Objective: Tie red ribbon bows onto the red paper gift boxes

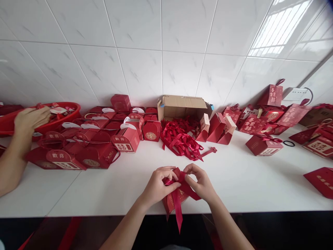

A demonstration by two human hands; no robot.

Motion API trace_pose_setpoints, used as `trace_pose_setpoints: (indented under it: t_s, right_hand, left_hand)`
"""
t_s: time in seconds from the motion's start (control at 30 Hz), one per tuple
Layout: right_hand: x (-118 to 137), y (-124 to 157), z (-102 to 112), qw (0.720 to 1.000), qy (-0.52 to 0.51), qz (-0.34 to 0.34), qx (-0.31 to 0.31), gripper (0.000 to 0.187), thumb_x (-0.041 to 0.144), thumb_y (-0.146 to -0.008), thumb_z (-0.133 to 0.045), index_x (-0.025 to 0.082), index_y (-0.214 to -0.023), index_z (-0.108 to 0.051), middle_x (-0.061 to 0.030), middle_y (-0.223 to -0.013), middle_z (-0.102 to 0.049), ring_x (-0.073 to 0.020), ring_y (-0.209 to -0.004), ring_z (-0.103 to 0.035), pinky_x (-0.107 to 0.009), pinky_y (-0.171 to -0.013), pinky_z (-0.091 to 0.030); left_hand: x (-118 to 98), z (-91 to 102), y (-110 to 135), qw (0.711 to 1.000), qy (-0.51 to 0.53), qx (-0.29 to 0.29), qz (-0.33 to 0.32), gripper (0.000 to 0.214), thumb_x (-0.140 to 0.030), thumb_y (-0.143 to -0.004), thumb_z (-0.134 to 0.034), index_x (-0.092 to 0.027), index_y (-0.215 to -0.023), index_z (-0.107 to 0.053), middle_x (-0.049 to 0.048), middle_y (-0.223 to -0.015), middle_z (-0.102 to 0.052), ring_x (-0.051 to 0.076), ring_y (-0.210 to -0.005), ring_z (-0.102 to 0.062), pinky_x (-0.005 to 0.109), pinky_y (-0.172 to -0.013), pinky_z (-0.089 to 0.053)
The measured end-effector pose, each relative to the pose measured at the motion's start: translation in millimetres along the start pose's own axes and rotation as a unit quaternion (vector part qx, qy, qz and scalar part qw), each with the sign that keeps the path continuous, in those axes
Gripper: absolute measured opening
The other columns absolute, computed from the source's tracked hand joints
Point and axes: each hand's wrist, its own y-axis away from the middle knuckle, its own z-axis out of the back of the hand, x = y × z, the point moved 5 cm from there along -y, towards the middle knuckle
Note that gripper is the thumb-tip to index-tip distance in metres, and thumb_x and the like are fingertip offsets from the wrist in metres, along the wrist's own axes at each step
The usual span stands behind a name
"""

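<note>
Near the table's front edge stands a small red gift box with gold print on its side. A red satin ribbon runs through its top, and one tail hangs down over the edge. My left hand pinches the ribbon at the top of the box between thumb and fingers. On the other side, my right hand has thumb and forefinger closed on the ribbon's other part, which slants down to the right. The fingers partly hide the box's top and the ribbon's crossing.
A heap of red ribbons spills from a cardboard box by the tiled wall. Many red gift boxes stand at left, others at right. Another person's hand reaches over a red basin at far left.
</note>
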Motion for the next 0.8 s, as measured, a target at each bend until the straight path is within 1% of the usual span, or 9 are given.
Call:
trace_pose_setpoints:
  t_s: [0.1, 0.13, 0.2, 0.27, 0.3, 0.4, 0.57, 0.7, 0.8]
  right_hand:
    - [0.2, -1.5, -1.8, 1.000, 0.000, -0.002, -0.004, 0.005, 0.015, -0.078, -0.054, 0.019, -0.078, -0.055, 0.0000, -0.076, -0.058, -0.0146, -0.072, -0.056, -0.030, -0.074, -0.047]
    - [0.0, -1.8, -1.5, 1.000, -0.003, 0.001, -0.009, 0.006, 0.015, -0.078, -0.055, 0.019, -0.081, -0.056, 0.0004, -0.076, -0.058, -0.0145, -0.072, -0.056, -0.030, -0.073, -0.047]
    - [-0.1, -2.2, -0.8, 1.000, -0.006, 0.011, -0.010, 0.019, 0.014, -0.079, -0.054, 0.020, -0.096, -0.059, 0.0010, -0.075, -0.058, -0.0142, -0.072, -0.056, -0.031, -0.074, -0.048]
    - [1.0, -2.3, -0.9, 1.000, 0.008, 0.022, 0.006, 0.030, 0.014, -0.081, -0.051, 0.022, -0.108, -0.061, 0.0002, -0.076, -0.058, -0.0143, -0.073, -0.057, -0.031, -0.074, -0.048]
    - [1.7, -2.3, -1.4, 0.999, 0.020, 0.024, 0.020, 0.031, 0.014, -0.082, -0.050, 0.023, -0.109, -0.064, -0.0009, -0.078, -0.059, -0.0145, -0.074, -0.057, -0.031, -0.074, -0.048]
    - [4.7, -2.3, -1.8, 0.998, 0.039, 0.024, 0.042, 0.024, 0.016, -0.083, -0.051, 0.022, -0.098, -0.070, -0.0043, -0.083, -0.062, -0.0161, -0.078, -0.059, -0.030, -0.072, -0.050]
    - [6.4, -2.6, -0.9, 0.999, 0.027, 0.020, 0.019, 0.017, 0.015, -0.081, -0.054, 0.020, -0.092, -0.066, -0.0049, -0.090, -0.064, -0.0162, -0.078, -0.060, -0.031, -0.072, -0.051]
    - [3.6, -2.9, -2.6, 0.999, 0.034, 0.018, 0.011, 0.015, 0.011, -0.076, -0.055, 0.020, -0.087, -0.061, -0.0025, -0.085, -0.065, -0.0161, -0.077, -0.061, -0.031, -0.073, -0.051]
    - [5.3, -2.8, -4.0, 0.998, 0.033, 0.041, 0.013, 0.018, 0.012, -0.076, -0.060, 0.021, -0.091, -0.063, -0.0020, -0.085, -0.065, -0.0157, -0.075, -0.061, -0.030, -0.071, -0.050]
  left_hand:
    - [0.6, 0.1, -0.4, 1.000, -0.005, 0.002, -0.005, 0.007, -0.021, -0.072, -0.068, -0.021, -0.069, -0.063, 0.0007, -0.086, -0.072, 0.023, -0.115, -0.058, 0.031, -0.092, -0.048]
    - [0.6, 0.2, -0.5, 1.000, -0.007, 0.003, -0.007, 0.006, -0.021, -0.072, -0.068, -0.021, -0.069, -0.063, 0.0004, -0.086, -0.072, 0.023, -0.115, -0.058, 0.031, -0.092, -0.048]
    - [0.8, 0.5, -0.7, 1.000, -0.011, 0.004, -0.008, 0.005, -0.021, -0.072, -0.069, -0.022, -0.070, -0.064, 0.0001, -0.087, -0.072, 0.022, -0.115, -0.058, 0.031, -0.092, -0.048]
    - [0.6, 0.8, -0.8, 1.000, -0.009, 0.005, -0.009, 0.007, -0.021, -0.072, -0.069, -0.022, -0.068, -0.063, -0.0002, -0.087, -0.072, 0.023, -0.115, -0.058, 0.031, -0.093, -0.047]
    - [0.4, 1.0, -0.8, 1.000, -0.007, 0.005, -0.010, 0.008, -0.021, -0.072, -0.069, -0.021, -0.067, -0.062, -0.0002, -0.086, -0.072, 0.023, -0.115, -0.058, 0.031, -0.093, -0.047]
    - [-1.3, 1.2, -1.1, 1.000, 0.000, 0.008, -0.014, 0.008, -0.019, -0.072, -0.068, -0.021, -0.067, -0.063, 0.0004, -0.085, -0.072, 0.024, -0.115, -0.058, 0.032, -0.093, -0.047]
    - [-3.5, 0.8, -1.5, 1.000, 0.010, 0.014, -0.016, 0.005, -0.018, -0.072, -0.068, -0.021, -0.069, -0.064, 0.0014, -0.084, -0.072, 0.025, -0.117, -0.057, 0.033, -0.094, -0.047]
    - [-4.2, 1.2, -1.2, 1.000, 0.023, 0.014, -0.011, 0.006, -0.019, -0.072, -0.069, -0.021, -0.070, -0.064, 0.0016, -0.086, -0.072, 0.025, -0.116, -0.057, 0.033, -0.093, -0.047]
    - [-4.1, 0.9, -0.8, 0.999, 0.027, 0.019, -0.009, 0.008, -0.018, -0.072, -0.068, -0.021, -0.068, -0.062, 0.0013, -0.084, -0.071, 0.025, -0.117, -0.057, 0.033, -0.093, -0.048]
